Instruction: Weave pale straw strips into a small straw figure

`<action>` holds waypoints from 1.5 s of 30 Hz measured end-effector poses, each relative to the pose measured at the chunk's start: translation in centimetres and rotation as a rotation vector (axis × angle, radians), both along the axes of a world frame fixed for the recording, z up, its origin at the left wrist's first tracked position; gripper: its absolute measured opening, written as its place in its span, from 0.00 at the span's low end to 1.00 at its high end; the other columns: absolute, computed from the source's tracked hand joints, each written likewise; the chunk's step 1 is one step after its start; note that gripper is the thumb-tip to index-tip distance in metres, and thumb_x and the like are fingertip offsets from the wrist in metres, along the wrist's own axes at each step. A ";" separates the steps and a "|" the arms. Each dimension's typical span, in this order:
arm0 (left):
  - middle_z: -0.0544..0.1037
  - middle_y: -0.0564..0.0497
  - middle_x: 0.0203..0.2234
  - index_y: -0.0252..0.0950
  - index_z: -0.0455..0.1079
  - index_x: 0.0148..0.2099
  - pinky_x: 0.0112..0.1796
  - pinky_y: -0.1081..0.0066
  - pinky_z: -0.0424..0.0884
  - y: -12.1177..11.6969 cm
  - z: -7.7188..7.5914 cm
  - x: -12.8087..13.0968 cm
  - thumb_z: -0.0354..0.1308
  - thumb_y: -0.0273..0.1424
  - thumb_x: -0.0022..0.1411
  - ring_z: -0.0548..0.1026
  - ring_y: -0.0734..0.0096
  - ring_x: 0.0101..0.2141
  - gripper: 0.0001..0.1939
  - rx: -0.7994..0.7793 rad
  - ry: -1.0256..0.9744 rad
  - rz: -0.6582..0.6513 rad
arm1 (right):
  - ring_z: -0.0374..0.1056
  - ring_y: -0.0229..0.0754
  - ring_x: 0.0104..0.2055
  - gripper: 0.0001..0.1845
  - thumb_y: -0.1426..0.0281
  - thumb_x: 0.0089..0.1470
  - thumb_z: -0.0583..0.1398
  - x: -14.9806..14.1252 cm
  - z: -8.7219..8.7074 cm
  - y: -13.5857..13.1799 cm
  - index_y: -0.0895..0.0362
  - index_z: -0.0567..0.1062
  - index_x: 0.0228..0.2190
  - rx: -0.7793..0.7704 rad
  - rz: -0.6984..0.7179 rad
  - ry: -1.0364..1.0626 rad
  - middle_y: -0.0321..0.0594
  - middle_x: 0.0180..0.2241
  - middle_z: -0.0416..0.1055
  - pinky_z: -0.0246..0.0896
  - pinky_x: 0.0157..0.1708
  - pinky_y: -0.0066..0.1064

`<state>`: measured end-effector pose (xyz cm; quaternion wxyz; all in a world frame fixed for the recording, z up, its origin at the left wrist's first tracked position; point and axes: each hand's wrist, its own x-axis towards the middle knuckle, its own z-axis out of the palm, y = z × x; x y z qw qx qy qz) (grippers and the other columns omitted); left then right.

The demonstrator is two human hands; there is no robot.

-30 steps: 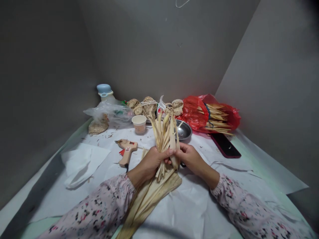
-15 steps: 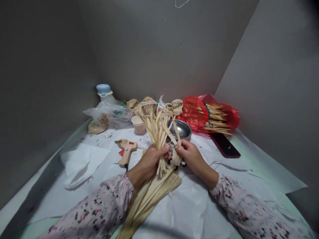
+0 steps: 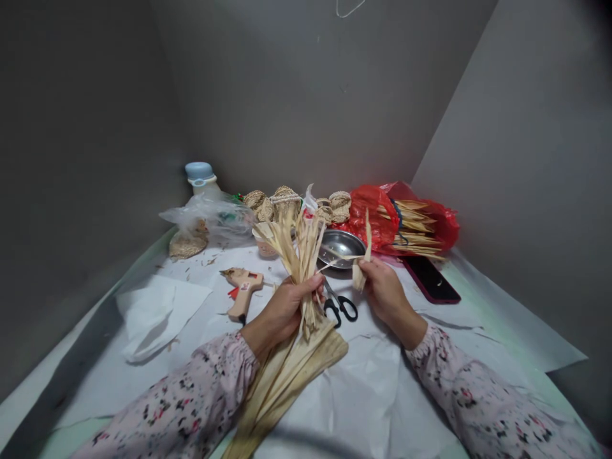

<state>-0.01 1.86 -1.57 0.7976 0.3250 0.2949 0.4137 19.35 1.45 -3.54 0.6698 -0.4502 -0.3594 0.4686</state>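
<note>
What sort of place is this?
Probably a small home craft corner for weaving: a glue gun, scissors, woven straw pieces and dried leaf strips.

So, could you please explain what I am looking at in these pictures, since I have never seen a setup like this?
There is no machine here: one head-worn camera looks down at a person's two bare hands. The left hand grips a bundle of pale dried leaf strips, and the right hand pinches one thin pale strip. On the white paper sheet lie a beige hot glue gun, black-handled scissors and a round steel bowl.
</note>
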 end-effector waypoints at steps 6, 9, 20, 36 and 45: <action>0.70 0.54 0.21 0.30 0.70 0.31 0.24 0.78 0.70 0.4 0.4 -0.3 0.65 0.28 0.55 0.70 0.78 0.21 0.07 -0.035 -0.079 0.059 | 0.62 0.31 0.22 0.06 0.74 0.44 0.63 2.9 -0.2 1.5 0.58 0.69 0.22 0.107 -0.315 0.231 0.30 0.20 0.66 0.59 0.22 0.21; 0.70 0.54 0.22 0.30 0.70 0.32 0.24 0.78 0.70 0.5 0.7 -0.3 0.64 0.26 0.56 0.70 0.79 0.21 0.05 -0.048 -0.119 0.110 | 0.63 0.29 0.20 0.06 0.75 0.47 0.61 3.9 -0.1 2.0 0.58 0.68 0.24 0.123 -0.417 0.296 0.29 0.20 0.66 0.60 0.22 0.20; 0.70 0.55 0.22 0.33 0.69 0.34 0.23 0.77 0.71 1.0 1.7 -0.9 0.62 0.26 0.58 0.70 0.77 0.21 0.04 -0.078 -0.206 0.214 | 0.62 0.30 0.19 0.08 0.76 0.47 0.59 5.6 0.6 2.4 0.55 0.64 0.22 0.139 -0.552 0.363 0.26 0.18 0.63 0.60 0.20 0.20; 0.74 0.52 0.20 0.30 0.73 0.35 0.24 0.76 0.67 -0.7 0.3 0.2 0.73 0.34 0.43 0.70 0.76 0.20 0.19 0.090 0.171 -0.029 | 0.72 0.44 0.38 0.16 0.62 0.48 0.65 -3.1 1.3 -2.3 0.55 0.77 0.39 0.023 0.394 -0.287 0.39 0.37 0.77 0.66 0.39 0.33; 0.78 0.47 0.22 0.29 0.75 0.35 0.28 0.71 0.70 -0.7 -0.1 0.2 0.73 0.36 0.44 0.74 0.69 0.23 0.19 0.093 0.201 -0.083 | 0.70 0.41 0.33 0.12 0.66 0.48 0.64 -3.1 1.5 -2.4 0.56 0.75 0.36 0.023 0.361 -0.333 0.37 0.33 0.75 0.64 0.33 0.29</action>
